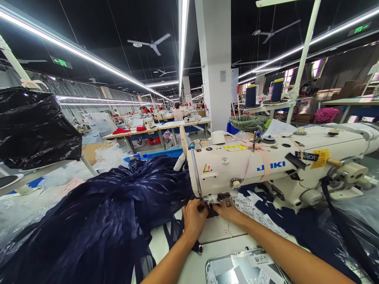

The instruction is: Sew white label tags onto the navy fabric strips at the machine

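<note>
My left hand (194,217) is closed with curled fingers at the needle area of a white sewing machine (225,165). It pinches dark navy fabric, and a navy strap (195,245) with a small metal slider (201,249) hangs out beneath the wrist. From the other side, my right hand (227,212) reaches under the machine head, its fingertips pressed together close to the presser foot. What those fingertips hold is hidden by the head. A large heap of navy strapped garments (118,197) lies left of my left hand.
White printed labels (251,209) are scattered right of the needle, beside navy cloth pieces (314,228). A metal tray (245,268) with labels sits at the front edge. Two navy thread cones (276,90) stand behind. A black plastic bag (35,126) hangs at left. People work farther back.
</note>
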Motion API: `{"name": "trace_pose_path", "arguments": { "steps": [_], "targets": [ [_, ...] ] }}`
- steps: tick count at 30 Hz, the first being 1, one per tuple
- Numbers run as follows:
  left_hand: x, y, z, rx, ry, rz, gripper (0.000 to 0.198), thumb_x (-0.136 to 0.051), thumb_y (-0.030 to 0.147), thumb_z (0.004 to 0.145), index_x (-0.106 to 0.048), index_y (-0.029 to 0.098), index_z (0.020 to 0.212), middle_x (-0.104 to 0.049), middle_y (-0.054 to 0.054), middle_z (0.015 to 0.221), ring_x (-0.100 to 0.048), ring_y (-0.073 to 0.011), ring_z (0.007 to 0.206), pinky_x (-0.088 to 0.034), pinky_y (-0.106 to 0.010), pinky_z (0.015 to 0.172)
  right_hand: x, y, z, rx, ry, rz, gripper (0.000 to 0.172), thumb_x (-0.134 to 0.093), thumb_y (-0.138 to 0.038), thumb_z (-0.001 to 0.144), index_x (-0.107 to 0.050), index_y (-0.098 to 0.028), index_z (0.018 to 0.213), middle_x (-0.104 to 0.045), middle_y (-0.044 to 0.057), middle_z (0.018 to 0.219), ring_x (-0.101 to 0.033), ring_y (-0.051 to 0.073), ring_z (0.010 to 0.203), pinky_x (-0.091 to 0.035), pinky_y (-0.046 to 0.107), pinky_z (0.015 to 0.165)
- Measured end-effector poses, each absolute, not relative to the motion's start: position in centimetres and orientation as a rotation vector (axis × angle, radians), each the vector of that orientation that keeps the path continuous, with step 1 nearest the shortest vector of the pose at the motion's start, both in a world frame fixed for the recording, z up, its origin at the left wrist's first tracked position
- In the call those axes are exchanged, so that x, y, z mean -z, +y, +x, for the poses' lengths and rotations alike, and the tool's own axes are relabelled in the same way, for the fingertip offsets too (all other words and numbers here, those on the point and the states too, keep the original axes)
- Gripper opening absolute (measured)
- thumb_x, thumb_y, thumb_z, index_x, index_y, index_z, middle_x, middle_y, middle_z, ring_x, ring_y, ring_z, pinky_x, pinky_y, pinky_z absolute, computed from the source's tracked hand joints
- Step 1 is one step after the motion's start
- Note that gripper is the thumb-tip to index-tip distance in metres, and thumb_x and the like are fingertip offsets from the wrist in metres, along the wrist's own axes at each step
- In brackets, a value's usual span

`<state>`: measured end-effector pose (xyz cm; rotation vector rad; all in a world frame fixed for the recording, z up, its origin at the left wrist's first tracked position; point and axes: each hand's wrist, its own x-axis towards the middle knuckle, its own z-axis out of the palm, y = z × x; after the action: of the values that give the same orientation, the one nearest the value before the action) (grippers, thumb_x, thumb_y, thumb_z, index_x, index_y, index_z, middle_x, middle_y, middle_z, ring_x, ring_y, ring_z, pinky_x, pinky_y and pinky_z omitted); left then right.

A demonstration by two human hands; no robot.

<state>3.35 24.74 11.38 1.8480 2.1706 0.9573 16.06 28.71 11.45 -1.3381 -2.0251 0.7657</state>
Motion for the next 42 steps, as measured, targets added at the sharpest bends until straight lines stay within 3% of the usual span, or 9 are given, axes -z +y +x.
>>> {"name": "trace_pose_path", "arguments": {
  "steps": [8, 20, 26, 42],
  "targets": [
    [-11.8, 24.6, 3.5, -0.923, 2.182, 1.854, 0.009, -0.053, 0.015, 0.07, -0.061, 0.019, 0.068, -0.064, 0.0, 0.072, -0.055, -0.019, 0.078, -0.032, -0.029, 0.07, -11.4, 28.9, 16.0, -0.715, -2.079, -1.324, 0.023, -0.044, -0.015, 0.07, -0.064, -0.018, 0.081, -0.064, 0.007, 0.085, -0.054, 0.023, 0.093, -0.04, 0.032, 0.083],
    [-12.1, 24.5, 3.7, -0.892, 2.179, 1.836, 0.011, -0.053, 0.015, 0.069, -0.063, 0.019, 0.071, -0.063, -0.001, 0.075, -0.055, -0.02, 0.082, -0.032, -0.03, 0.071, -11.0, 29.2, 16.1, -0.693, -2.104, -1.29, 0.027, -0.046, -0.013, 0.07, -0.064, -0.017, 0.09, -0.063, 0.008, 0.098, -0.051, 0.024, 0.1, -0.039, 0.034, 0.087],
    [-12.0, 24.6, 3.6, -0.898, 2.19, 1.829, 0.012, -0.052, 0.016, 0.07, -0.063, 0.019, 0.071, -0.064, -0.001, 0.075, -0.056, -0.0198, 0.081, -0.032, -0.03, 0.072, -10.8, 29.5, 15.9, -0.686, -2.124, -1.232, 0.025, -0.045, -0.01, 0.07, -0.064, -0.018, 0.083, -0.064, 0.005, 0.094, -0.051, 0.022, 0.101, -0.035, 0.032, 0.09],
    [-11.8, 24.9, 3.4, -0.898, 2.188, 1.821, 0.014, -0.051, 0.017, 0.071, -0.064, 0.02, 0.077, -0.065, -0.002, 0.08, -0.056, -0.0205, 0.084, -0.032, -0.03, 0.073, -9.9, 29.5, 15.8, -0.694, -2.017, -1.245, 0.021, -0.049, -0.021, 0.07, -0.063, -0.02, 0.086, -0.062, 0.006, 0.091, -0.05, 0.023, 0.099, -0.039, 0.034, 0.085]
  ]
}}
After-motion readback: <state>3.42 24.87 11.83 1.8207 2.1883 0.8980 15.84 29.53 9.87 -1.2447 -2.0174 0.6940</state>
